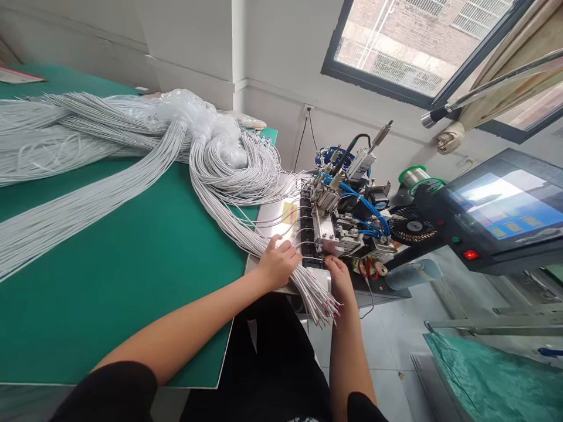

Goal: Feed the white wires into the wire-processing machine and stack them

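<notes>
My left hand [280, 265] is closed at the front of the machine, its fingers curled on a thin white cable [313, 258] and its palm over a thick bundle of such cables. That single cable spans a black holder strip [307, 225] to my right hand [341, 280], which pinches it near its end. The bundle [314, 296] passes under my left hand, and its loose reddish-tipped ends fan out between my forearms. Several other cables lie across the strip into the machine [328, 228], a metal bench unit with blue air hoses.
More bundled white cables [145, 146], partly in clear plastic, lie on the green table [132, 246]. To the right are a tilted touchscreen [505, 205] with a lit red button, a black fan [413, 225], a wire spool [416, 177] and red-handled scissors [367, 269].
</notes>
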Demonstrator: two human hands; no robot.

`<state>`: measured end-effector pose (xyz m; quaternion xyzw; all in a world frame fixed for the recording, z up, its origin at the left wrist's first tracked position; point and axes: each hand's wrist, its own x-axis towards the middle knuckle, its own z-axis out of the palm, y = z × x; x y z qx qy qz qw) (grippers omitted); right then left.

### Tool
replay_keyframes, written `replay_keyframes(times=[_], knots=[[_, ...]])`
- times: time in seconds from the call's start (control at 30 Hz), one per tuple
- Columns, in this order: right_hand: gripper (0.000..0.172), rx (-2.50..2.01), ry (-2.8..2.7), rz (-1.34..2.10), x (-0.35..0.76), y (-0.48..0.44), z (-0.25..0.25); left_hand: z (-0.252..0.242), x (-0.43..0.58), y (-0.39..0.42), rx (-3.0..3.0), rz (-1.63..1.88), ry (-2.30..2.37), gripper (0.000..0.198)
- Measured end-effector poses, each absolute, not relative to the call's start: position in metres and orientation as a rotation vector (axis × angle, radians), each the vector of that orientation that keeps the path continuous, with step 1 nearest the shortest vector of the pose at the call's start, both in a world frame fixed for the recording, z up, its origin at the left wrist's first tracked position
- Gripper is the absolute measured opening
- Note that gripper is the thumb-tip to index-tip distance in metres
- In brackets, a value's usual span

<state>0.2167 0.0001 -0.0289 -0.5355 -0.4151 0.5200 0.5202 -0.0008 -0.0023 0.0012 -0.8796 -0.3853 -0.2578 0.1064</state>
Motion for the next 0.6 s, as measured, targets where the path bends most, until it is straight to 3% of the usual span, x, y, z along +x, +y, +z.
replay_keyframes(times=[0.43, 0.6], knots=[[0.040, -1.310, -0.919, 1.144, 0.234, -0.016, -0.041, 0.003, -0.005, -0.004, -2.596, -0.767, -1.165, 0.024], [0.035, -1.261, -1.008, 1.108, 0.241, -0.025, -0.028, 0.002, -0.006, -0.004, -2.555, -0.884, -1.131, 0.017]])
